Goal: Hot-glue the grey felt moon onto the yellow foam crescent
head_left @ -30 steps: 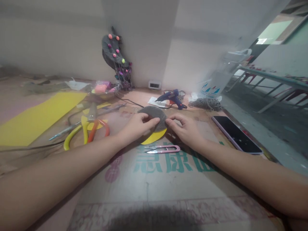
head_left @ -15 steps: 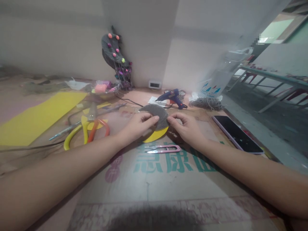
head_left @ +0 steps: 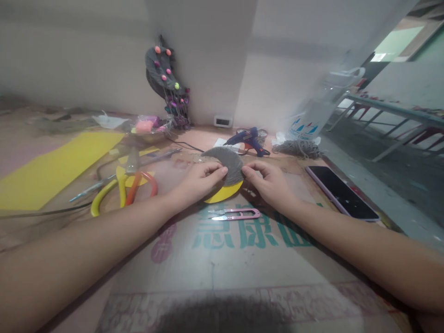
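Between my two hands is a crescent shape (head_left: 231,165), covered in grey yarn over most of its length, with its lower end bare yellow. My left hand (head_left: 207,178) pinches its inner edge between thumb and fingers. At its outer right edge, my right hand (head_left: 262,178) is closed in a pinch, thumb and forefinger together. Whether a loose yarn end lies in the right fingertips is too small to see. Just below the crescent lies a pair of pink thread snips (head_left: 244,213), blades pointing left, on printed cardboard (head_left: 215,273).
Scissors with yellow and orange handles (head_left: 123,189) and a yellow sheet (head_left: 65,166) lie left. Behind are a blue glue gun (head_left: 248,138), grey yarn (head_left: 300,148) and a decorated crescent (head_left: 161,71) against the wall. A phone (head_left: 342,192) and water bottle (head_left: 308,115) stand right.
The crescent has tilted slightly, its upper edge rising a little. Both hands keep nearly the same place and the same pinch.
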`<state>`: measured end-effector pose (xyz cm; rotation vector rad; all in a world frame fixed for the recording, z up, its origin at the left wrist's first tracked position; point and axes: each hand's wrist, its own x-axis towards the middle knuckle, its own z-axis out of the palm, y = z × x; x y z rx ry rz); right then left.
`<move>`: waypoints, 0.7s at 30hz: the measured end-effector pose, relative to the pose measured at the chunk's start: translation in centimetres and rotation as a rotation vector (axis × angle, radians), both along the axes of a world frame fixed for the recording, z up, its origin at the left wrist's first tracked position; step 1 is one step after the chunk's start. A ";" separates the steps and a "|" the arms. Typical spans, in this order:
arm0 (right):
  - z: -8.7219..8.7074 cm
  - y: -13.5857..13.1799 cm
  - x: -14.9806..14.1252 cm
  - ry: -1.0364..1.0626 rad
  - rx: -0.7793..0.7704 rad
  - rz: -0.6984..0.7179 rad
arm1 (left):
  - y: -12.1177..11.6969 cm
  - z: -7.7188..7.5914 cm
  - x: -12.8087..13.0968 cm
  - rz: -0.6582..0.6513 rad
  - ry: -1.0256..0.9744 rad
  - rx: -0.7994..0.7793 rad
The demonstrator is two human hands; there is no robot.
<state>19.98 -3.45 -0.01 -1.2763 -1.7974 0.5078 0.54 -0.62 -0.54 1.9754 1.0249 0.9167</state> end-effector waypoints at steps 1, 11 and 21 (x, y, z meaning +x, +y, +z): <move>0.0 0.0 0.0 0.005 0.004 0.001 | 0.0 0.0 0.0 -0.001 0.016 0.005; -0.2 0.1 0.0 0.035 -0.009 0.067 | 0.5 -0.6 0.0 0.030 0.101 -0.006; 1.8 -2.1 0.5 -0.336 0.361 0.249 | 0.2 0.1 0.0 0.092 0.060 -0.052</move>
